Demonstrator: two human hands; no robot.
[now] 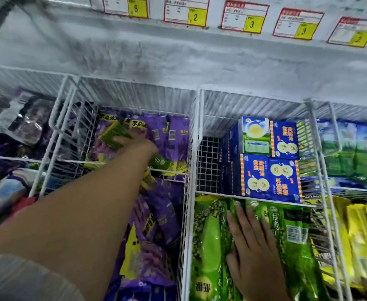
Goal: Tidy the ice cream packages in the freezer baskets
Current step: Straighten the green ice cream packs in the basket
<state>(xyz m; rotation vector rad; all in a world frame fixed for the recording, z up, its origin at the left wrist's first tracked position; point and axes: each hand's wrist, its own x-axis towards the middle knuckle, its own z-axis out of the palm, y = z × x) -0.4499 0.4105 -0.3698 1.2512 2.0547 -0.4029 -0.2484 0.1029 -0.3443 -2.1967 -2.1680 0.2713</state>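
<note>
Roughly midway, I judge: the left hand [139, 142] reaches a purple package [113, 135] in the upper-centre wire basket [69, 127], its grip too blurred to tell, the right hand [252, 246] lies flat on the lower-right green packages [208, 246], and the jumbled purple packages [156, 213] at lower centre remain unsorted.

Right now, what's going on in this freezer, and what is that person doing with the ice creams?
A person is tidying ice cream packages in wire freezer baskets. The left hand reaches to the back of the basket of purple packages, fingers on a green-and-yellow package lying among them; blur hides whether it grips it. The right hand rests flat on the long green packages in the near compartment of the next basket, in front of stacked blue boxes.
</note>
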